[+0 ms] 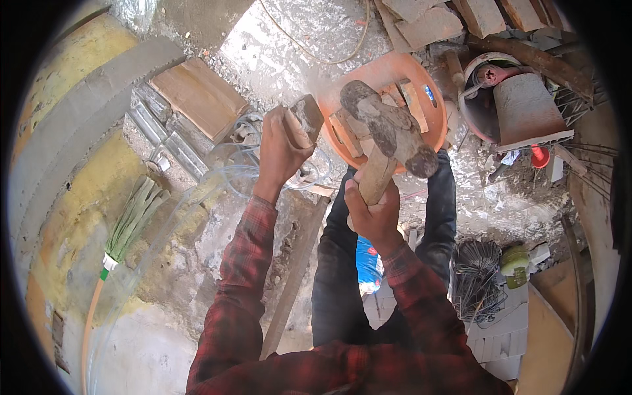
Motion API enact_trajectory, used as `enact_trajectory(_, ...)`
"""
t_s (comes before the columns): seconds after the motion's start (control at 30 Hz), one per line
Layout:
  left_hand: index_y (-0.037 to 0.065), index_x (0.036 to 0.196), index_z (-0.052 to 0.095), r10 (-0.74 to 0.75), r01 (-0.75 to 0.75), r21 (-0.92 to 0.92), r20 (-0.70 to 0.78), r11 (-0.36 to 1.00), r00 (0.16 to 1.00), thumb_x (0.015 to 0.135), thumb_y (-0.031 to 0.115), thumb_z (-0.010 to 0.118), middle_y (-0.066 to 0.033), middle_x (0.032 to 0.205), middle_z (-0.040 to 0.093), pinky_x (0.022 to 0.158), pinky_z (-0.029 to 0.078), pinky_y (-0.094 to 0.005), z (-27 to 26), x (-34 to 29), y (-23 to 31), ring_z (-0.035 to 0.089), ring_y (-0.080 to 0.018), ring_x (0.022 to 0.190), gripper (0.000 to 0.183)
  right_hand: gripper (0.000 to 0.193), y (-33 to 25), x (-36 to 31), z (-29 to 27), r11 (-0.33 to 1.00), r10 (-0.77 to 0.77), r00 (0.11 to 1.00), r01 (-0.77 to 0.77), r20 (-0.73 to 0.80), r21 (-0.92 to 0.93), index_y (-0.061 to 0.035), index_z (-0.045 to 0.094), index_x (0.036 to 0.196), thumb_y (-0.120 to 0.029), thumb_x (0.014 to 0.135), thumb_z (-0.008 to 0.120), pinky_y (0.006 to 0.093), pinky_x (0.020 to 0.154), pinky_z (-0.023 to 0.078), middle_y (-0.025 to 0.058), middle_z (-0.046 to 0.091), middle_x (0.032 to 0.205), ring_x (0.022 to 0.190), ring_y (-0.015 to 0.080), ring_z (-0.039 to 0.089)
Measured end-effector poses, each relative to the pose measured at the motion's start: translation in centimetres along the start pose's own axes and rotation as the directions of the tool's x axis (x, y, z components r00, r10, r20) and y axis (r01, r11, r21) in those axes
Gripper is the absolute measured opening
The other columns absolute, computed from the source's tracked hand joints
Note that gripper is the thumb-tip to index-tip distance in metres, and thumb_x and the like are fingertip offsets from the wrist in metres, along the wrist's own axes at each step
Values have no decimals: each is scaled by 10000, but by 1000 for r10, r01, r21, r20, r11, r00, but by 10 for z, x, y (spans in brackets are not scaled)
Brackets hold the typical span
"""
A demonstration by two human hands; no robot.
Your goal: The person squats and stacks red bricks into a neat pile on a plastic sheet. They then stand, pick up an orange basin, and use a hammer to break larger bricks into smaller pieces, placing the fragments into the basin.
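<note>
My left hand (280,148) is closed around a dusty brick (305,118) with a rough grey face, held up left of the orange basin. My right hand (378,209) grips the thick handle of a worn hammer (388,128). Its stained grey-brown head, rounded at both ends, hangs over the orange basin (434,128) and hides part of it. Inside the basin lie several tan brick pieces (413,105). The hammer head and the brick are apart.
Cardboard-coloured slabs (199,97) rest on grey metal pieces at left, near a clear hose (237,172). A broom (131,220) leans at far left. Stacked bricks (484,14), a bucket (479,99), a wire bundle (478,276) and a green container (515,265) stand right.
</note>
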State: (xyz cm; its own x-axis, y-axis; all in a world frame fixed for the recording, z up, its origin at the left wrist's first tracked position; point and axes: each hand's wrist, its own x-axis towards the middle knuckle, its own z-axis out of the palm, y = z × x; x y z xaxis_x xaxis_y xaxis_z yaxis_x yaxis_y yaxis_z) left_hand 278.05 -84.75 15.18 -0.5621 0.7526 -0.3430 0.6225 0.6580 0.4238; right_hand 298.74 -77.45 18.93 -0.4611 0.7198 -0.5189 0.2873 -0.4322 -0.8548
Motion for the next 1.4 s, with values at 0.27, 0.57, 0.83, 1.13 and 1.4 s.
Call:
enact_trajectory(0.27, -18, 1345, 418, 66, -65, 28, -14, 997, 998, 597, 141, 924, -221, 1297, 495, 1029, 457, -457, -10, -4, 1, 514, -415, 1228, 918, 306, 7, 25, 23, 884, 258, 949, -156, 182, -441, -33, 607, 1057, -195, 814, 699, 492, 722, 495, 206, 663, 783, 762, 407, 664)
enact_trajectory(0.57, -23, 1311, 406, -8, 8, 11, -24, 1000, 1000, 591, 98, 902, -228, 1309, 480, 995, 471, -447, -22, 2, 8, 521, -427, 1198, 882, 290, 18, 22, 28, 975, -28, 987, 62, 158, -215, 44, 556, 1063, -135, 857, 651, 409, 737, 535, 204, 649, 812, 784, 338, 687)
enact_trajectory(0.83, -95, 1337, 485, -495, 457, -322, -46, 829, 867, 745, 391, 878, -236, 1258, 568, 958, 497, -418, -16, 1, -31, 574, -349, 1170, 861, 404, 95, 59, -4, 821, 408, 910, -333, 70, -463, 39, 565, 1166, -207, 860, 658, 506, 867, 521, 312, 681, 992, 980, 462, 673)
enact_trajectory(1.13, -37, 1253, 611, -685, 607, -788, 499, -103, 531, 880, 387, 769, -157, 1226, 614, 994, 511, -415, 60, -46, -88, 613, -293, 1136, 586, 321, 120, -14, -131, 648, 668, 722, -684, -181, -336, 1, 586, 1123, -166, 850, 623, 375, 652, 493, 126, 637, 832, 699, 224, 628)
enact_trajectory(1.4, -81, 1327, 464, -494, 629, -706, 441, 325, 750, 729, 201, 894, -205, 1267, 594, 998, 495, -358, 187, -56, -25, 641, -249, 1079, 789, 272, 106, -57, -201, 540, 780, 545, -834, -307, -110, -32, 532, 1151, -83, 901, 626, 262, 442, 423, -9, 516, 750, 513, 76, 489)
